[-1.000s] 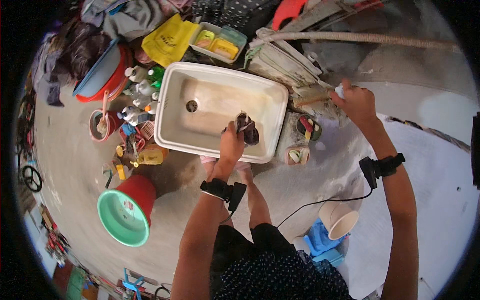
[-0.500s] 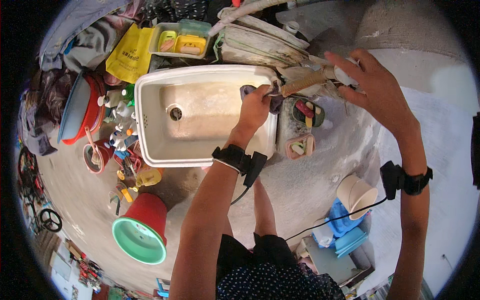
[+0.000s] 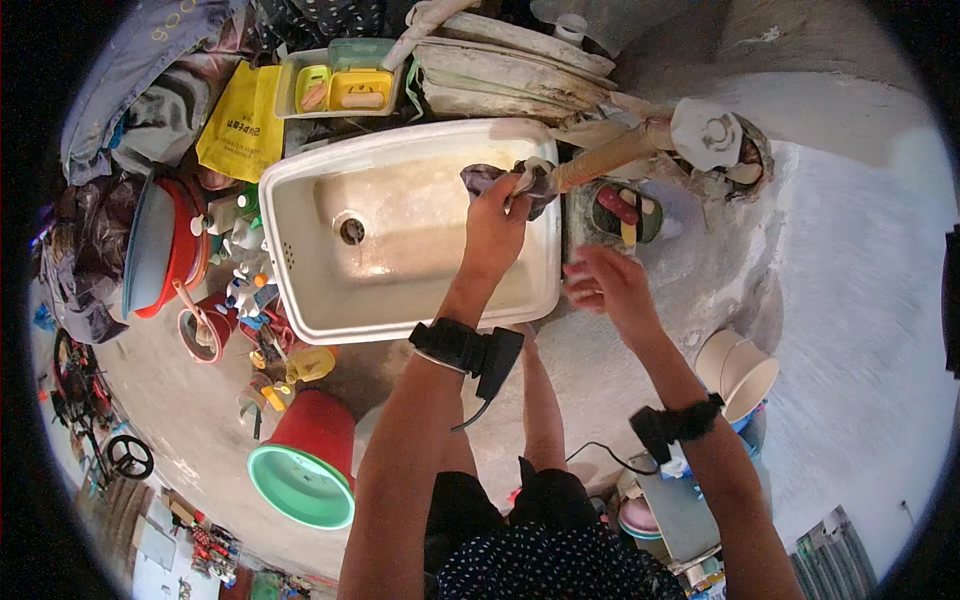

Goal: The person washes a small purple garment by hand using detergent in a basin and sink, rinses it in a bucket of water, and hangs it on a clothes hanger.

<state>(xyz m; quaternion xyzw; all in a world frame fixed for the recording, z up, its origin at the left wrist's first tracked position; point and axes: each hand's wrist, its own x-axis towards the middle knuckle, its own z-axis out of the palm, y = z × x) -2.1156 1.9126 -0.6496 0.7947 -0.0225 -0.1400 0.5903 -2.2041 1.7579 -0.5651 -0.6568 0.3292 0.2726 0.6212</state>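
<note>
My left hand (image 3: 492,232) is shut on a dark, crumpled cloth (image 3: 482,178) over the upper right part of the white basin (image 3: 385,319), beside the end of a wrapped pipe (image 3: 610,158). That pipe joins a white round fitting (image 3: 706,130). Outside the basin's right edge, my right hand (image 3: 600,282) is open and slightly blurred, with fingers loosely bent and apart. Just above it sits a small green container (image 3: 640,222) holding red and pale bars, apparently soap. The basin has a dark drain hole (image 3: 352,231).
Left of the basin are bottles (image 3: 244,236), stacked tubs (image 3: 180,230) and a small bucket (image 3: 203,345). A red bucket with a green basin (image 3: 301,470) stands lower left. A yellow bag (image 3: 235,130) and food-box-like containers (image 3: 300,92) lie behind. A cream bucket (image 3: 738,370) stands right.
My left hand has moved up and right with the cloth. My right hand has left the white fitting and come down and left toward the basin's edge.
</note>
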